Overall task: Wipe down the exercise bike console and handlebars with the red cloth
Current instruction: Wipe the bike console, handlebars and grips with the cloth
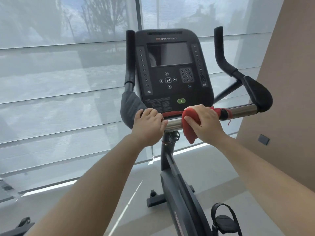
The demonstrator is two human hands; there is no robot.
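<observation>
A person's right hand [207, 124] curls its fingers over a crumpled red cloth [190, 128], wrapping it round the polished steel handlebar [242, 110] just below the glossy black console [170, 68]. The left hand [148, 126] grips the same tube, fingers closed together, beside a rounded, matte padded armrest [129, 108].

— What is stretched out in front?
— The left arm [102, 176] and the right arm [255, 167], both left bare.
— And the hands?
— The left hand [148, 124] is curled round the handlebar [173, 124]. The right hand [205, 124] is wrapped over the red cloth [190, 128], with the thumb pressed on it.
</observation>
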